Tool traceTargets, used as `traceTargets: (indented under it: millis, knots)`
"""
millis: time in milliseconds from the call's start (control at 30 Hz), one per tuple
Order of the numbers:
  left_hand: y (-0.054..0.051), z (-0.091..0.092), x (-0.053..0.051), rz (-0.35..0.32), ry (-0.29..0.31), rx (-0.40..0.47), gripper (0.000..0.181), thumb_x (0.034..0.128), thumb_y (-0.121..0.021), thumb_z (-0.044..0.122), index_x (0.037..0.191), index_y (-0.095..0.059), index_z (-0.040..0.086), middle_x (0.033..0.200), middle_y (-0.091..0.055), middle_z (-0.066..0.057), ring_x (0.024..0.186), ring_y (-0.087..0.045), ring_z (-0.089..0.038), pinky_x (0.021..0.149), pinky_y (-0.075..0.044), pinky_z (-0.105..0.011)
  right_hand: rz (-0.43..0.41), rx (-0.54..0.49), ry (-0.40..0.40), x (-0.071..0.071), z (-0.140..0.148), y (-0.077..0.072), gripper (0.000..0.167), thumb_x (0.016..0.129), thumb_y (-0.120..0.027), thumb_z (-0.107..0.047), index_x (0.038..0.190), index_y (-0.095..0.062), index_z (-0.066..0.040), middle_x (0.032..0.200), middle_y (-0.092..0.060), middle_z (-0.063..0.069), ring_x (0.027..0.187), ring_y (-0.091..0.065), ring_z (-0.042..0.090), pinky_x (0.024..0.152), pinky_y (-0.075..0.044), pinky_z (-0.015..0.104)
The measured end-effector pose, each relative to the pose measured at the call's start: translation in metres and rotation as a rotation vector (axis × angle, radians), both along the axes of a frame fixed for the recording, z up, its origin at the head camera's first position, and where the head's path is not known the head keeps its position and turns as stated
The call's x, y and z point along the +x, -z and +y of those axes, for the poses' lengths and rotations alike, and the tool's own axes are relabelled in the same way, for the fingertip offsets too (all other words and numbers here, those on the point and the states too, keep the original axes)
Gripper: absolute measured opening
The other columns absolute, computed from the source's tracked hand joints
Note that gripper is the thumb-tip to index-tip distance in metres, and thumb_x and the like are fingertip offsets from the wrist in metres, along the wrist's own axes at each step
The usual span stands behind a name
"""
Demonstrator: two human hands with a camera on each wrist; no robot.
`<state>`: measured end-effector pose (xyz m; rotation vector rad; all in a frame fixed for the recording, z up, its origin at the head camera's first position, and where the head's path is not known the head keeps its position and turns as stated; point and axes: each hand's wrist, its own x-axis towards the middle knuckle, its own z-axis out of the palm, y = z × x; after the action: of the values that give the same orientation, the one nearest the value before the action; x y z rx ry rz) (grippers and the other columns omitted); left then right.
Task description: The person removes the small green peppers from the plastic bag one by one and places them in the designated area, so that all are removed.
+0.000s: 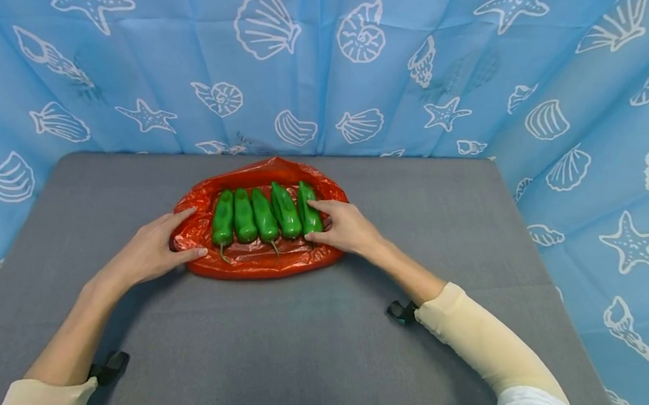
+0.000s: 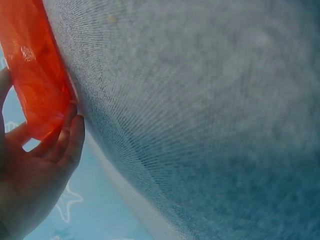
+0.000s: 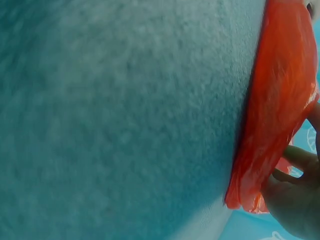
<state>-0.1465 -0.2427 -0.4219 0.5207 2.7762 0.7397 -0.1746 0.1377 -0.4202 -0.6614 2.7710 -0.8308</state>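
On grey tabletop (image 1: 279,344), seashell curtain (image 1: 315,47) at 12 o'clock, imo best to go slow and even with red bag (image 1: 260,268) up near 12, gripped at its 9 by left hand (image 1: 153,248) and 3 by right hand (image 1: 350,227), to avoid rolling five green peppers (image 1: 264,216) inside.

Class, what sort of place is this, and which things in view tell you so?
Probably a screened-off filming corner: seashell-print blue curtains behind and beside a grey table, a black device at each wrist, and green peppers lined up in red plastic.
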Motion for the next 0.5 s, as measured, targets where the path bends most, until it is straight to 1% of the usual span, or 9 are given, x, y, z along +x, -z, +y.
traceTargets:
  millis: [100, 200, 233, 267, 333, 367, 433, 467, 500]
  knots:
    - [0.0007, 0.0001, 0.0, -0.002, 0.003, 0.0, 0.092, 0.0896, -0.069, 0.053, 0.154, -0.03, 0.001, 0.141, -0.043, -0.034, 0.126, -0.045, -0.052, 0.101, -0.037, -0.066, 0.019, 0.017, -0.007, 0.0012, -0.0029, 0.0014, 0.077, 0.083, -0.082, -0.034, 0.147, -0.049, -0.007, 0.144, -0.054, 0.014, 0.107, -0.063, 0.022, 0.095, -0.051, 0.037]
    - [0.0011, -0.0001, 0.0002, -0.006, 0.002, -0.001, 0.091, 0.0897, -0.069, 0.053, 0.154, -0.031, 0.001, 0.141, -0.043, -0.034, 0.125, -0.046, -0.052, 0.101, -0.038, -0.066, 0.037, 0.021, -0.007, 0.002, -0.0055, 0.0029, 0.081, 0.082, -0.083, -0.035, 0.148, -0.047, -0.006, 0.148, -0.049, 0.015, 0.122, -0.057, 0.025, 0.103, -0.046, 0.039]
    - [0.0011, -0.0002, 0.0001, -0.007, 0.002, -0.001, 0.091, 0.0898, -0.069, 0.053, 0.154, -0.031, 0.001, 0.141, -0.043, -0.034, 0.125, -0.045, -0.052, 0.101, -0.038, -0.066, 0.04, 0.022, -0.002, 0.0023, -0.0063, 0.0032, 0.081, 0.082, -0.083, -0.034, 0.148, -0.046, -0.006, 0.148, -0.049, 0.015, 0.123, -0.057, 0.025, 0.103, -0.046, 0.04]
    - [0.001, -0.0003, -0.0001, -0.008, 0.003, -0.002, 0.091, 0.0898, -0.069, 0.053, 0.154, -0.031, 0.001, 0.141, -0.043, -0.034, 0.125, -0.045, -0.052, 0.101, -0.038, -0.066, 0.042, 0.02, 0.002, 0.0026, -0.0068, 0.0038, 0.081, 0.082, -0.083, -0.033, 0.148, -0.046, -0.006, 0.149, -0.048, 0.015, 0.117, -0.06, 0.026, 0.101, -0.047, 0.04]
    - [0.0005, -0.0004, -0.0008, -0.008, 0.006, -0.001, 0.09, 0.09, -0.069, 0.052, 0.154, -0.031, 0.001, 0.142, -0.042, -0.034, 0.126, -0.044, -0.053, 0.101, -0.037, -0.066, 0.048, 0.022, 0.012, 0.0029, -0.0078, 0.0047, 0.08, 0.083, -0.083, -0.032, 0.149, -0.046, -0.007, 0.149, -0.048, 0.014, 0.119, -0.06, 0.027, 0.102, -0.047, 0.04]
    - [0.0002, -0.0004, -0.0012, -0.009, 0.008, 0.0, 0.09, 0.0901, -0.069, 0.052, 0.154, -0.031, 0.001, 0.142, -0.042, -0.034, 0.126, -0.044, -0.053, 0.101, -0.037, -0.067, 0.048, 0.021, 0.019, 0.003, -0.0081, 0.0049, 0.078, 0.083, -0.082, -0.032, 0.149, -0.046, -0.007, 0.148, -0.049, 0.013, 0.116, -0.061, 0.026, 0.101, -0.048, 0.039]
    - [-0.0002, -0.0005, -0.0021, -0.01, 0.013, 0.003, 0.09, 0.0903, -0.068, 0.052, 0.154, -0.031, 0.001, 0.143, -0.041, -0.034, 0.127, -0.043, -0.053, 0.102, -0.036, -0.067, 0.046, 0.017, 0.033, 0.003, -0.0086, 0.0053, 0.076, 0.084, -0.081, -0.03, 0.148, -0.046, -0.008, 0.148, -0.05, 0.012, 0.115, -0.062, 0.026, 0.101, -0.048, 0.039]
    - [-0.0003, -0.0008, -0.0024, -0.009, 0.014, 0.004, 0.09, 0.0904, -0.068, 0.052, 0.154, -0.031, 0.001, 0.143, -0.041, -0.034, 0.127, -0.043, -0.053, 0.102, -0.036, -0.067, 0.044, 0.014, 0.037, 0.0029, -0.0088, 0.0057, 0.076, 0.085, -0.081, -0.03, 0.148, -0.046, -0.008, 0.148, -0.05, 0.011, 0.116, -0.061, 0.026, 0.101, -0.048, 0.038]
    - [-0.0005, -0.0011, -0.0027, -0.009, 0.016, 0.005, 0.089, 0.0906, -0.068, 0.052, 0.154, -0.031, 0.001, 0.143, -0.041, -0.034, 0.127, -0.043, -0.053, 0.101, -0.037, -0.067, 0.044, 0.012, 0.043, 0.0026, -0.009, 0.0057, 0.075, 0.085, -0.081, -0.03, 0.148, -0.047, -0.008, 0.148, -0.05, 0.011, 0.123, -0.058, 0.025, 0.103, -0.046, 0.038]
